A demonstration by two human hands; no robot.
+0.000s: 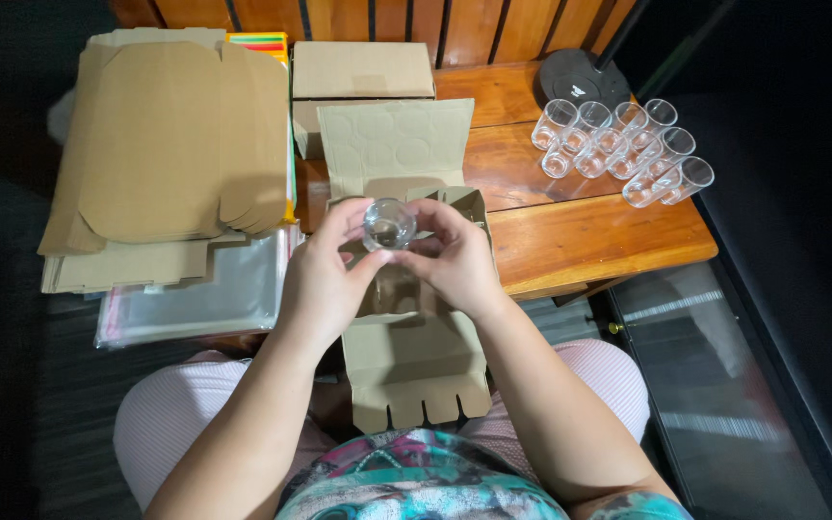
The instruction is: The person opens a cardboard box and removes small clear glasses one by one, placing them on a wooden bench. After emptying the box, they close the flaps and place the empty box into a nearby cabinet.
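Patterned shirt and pink-clad knees fill the bottom edge; I sit at the low wooden worktop (570,241). Both hands raised over an open cardboard box (416,356), its flaps hanging toward my lap. Left hand (320,279) and right hand (455,260) pinch one small clear glass (389,225) between fingertips and thumbs, mouth turned up at me. Held from both sides, likely so it stays level above the box opening. Glass sits directly between the two hands, just above the box's far end.

Left: stack of flat unfolded cartons (170,144) on clear plastic bags (195,299), within reach. Far right: cluster of matching glasses (618,149) lying on their sides. Closed box (363,72) behind.
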